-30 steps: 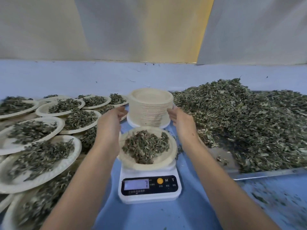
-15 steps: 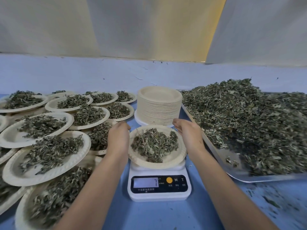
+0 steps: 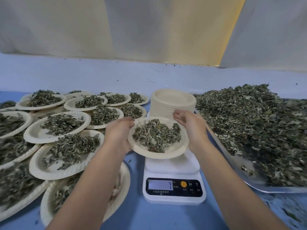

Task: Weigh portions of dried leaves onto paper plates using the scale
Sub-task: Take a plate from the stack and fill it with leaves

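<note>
Your left grip [image 3: 118, 135] clasps the plate's [image 3: 166, 153] left rim, thumb on top. Your right grip [image 3: 191, 128] lies against the right rim; I cannot tell whether its fingers curl under. The plate, with its leaves [image 3: 156, 136], sits tilted over the scale [image 3: 174, 185], overhanging leftward. Tip it further and the loose leaves will likely spill. Swing left too low and you may clip the filled plates [image 3: 56, 127] crowded there. The blue desk [image 3: 166, 218] also carries a plate stack [image 3: 172, 103] beyond the scale and a heaped tray [image 3: 235, 161] at right. Pale sheeting [image 3: 149, 30] hangs behind.
</note>
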Demonstrator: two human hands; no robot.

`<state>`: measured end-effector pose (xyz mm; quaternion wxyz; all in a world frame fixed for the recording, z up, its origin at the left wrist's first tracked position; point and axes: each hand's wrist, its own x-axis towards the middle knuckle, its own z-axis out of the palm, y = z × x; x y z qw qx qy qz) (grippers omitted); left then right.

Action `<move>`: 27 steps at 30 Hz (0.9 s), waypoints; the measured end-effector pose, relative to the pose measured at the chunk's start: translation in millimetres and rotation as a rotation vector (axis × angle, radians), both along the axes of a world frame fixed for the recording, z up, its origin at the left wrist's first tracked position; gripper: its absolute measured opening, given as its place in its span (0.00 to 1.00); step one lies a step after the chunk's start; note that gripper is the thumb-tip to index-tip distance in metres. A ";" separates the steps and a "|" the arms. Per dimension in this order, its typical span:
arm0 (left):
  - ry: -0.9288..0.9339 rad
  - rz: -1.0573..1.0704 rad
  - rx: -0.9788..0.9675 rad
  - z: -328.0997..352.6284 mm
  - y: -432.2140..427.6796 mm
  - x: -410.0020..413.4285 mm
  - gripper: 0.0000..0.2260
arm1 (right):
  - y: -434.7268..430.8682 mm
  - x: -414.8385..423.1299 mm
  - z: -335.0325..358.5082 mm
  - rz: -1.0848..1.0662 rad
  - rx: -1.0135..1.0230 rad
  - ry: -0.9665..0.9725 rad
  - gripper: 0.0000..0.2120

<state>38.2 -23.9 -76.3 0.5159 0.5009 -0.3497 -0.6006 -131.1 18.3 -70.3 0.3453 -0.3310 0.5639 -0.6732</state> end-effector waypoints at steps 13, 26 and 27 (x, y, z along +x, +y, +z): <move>0.019 0.334 -0.084 58.1 -79.9 165.8 0.14 | -97.3 142.3 61.4 0.244 0.076 0.055 0.14; -0.009 0.689 -0.016 38.8 -159.3 256.8 0.16 | -197.3 254.2 47.6 0.472 0.208 0.072 0.02; -0.027 0.672 -0.012 35.3 -162.1 259.3 0.17 | -200.6 255.6 42.5 0.466 0.223 0.093 0.03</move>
